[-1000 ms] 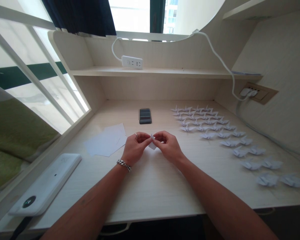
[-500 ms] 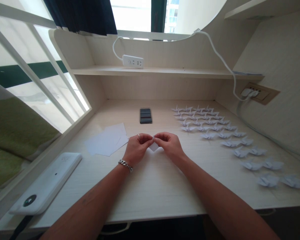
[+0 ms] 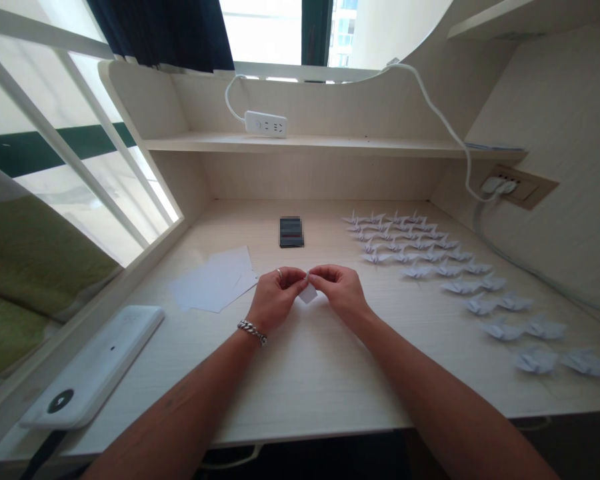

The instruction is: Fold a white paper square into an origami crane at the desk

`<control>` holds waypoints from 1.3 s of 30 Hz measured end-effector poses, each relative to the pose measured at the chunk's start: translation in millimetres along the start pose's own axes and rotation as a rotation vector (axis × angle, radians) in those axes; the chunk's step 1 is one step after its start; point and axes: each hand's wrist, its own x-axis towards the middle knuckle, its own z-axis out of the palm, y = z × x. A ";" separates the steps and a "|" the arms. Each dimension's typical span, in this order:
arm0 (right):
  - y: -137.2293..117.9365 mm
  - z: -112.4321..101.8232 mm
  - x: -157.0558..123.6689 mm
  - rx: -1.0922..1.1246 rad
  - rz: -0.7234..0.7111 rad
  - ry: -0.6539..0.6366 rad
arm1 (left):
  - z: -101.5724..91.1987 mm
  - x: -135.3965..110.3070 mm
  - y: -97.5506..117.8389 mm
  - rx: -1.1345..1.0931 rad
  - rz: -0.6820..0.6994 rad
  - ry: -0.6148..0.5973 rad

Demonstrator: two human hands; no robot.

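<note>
A small folded piece of white paper [image 3: 308,294] is pinched between my two hands, low over the desk. My left hand [image 3: 276,293], with a ring and a chain bracelet, grips its upper left edge between thumb and fingers. From the other side my right hand [image 3: 341,288] pinches the same paper near its top. The fingertips nearly meet there and hide the upper part. Loose white paper sheets [image 3: 213,280] lie just left of my left hand. Rows of folded paper cranes [image 3: 420,255] stand to the right of my right hand.
A dark flat object [image 3: 291,232], its surface blurred, lies behind my hands. At the left front edge rests a white device [image 3: 97,367] with a black cable. A power strip [image 3: 265,124] sits on the shelf [image 3: 325,143]. White plugs fill part of the wall socket [image 3: 520,187].
Almost nothing differs. My fingers have shifted very slightly on the folded paper, and both hands keep their pinch.
</note>
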 end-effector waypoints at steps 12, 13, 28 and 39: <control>2.7 -0.6 0.6 0.012 -0.001 -0.004 | 0.9 -1.2 1.7 0.036 0.003 -0.019; 3.0 -0.4 0.8 0.014 -0.007 -0.010 | 0.7 -1.5 2.2 0.067 0.011 -0.028; -1.3 -1.5 -0.7 -0.076 -0.102 -0.059 | -1.4 -2.6 1.7 0.162 0.055 -0.093; -4.0 -2.5 -3.4 -0.270 -0.114 -0.124 | -3.2 -5.4 1.1 0.173 0.028 -0.134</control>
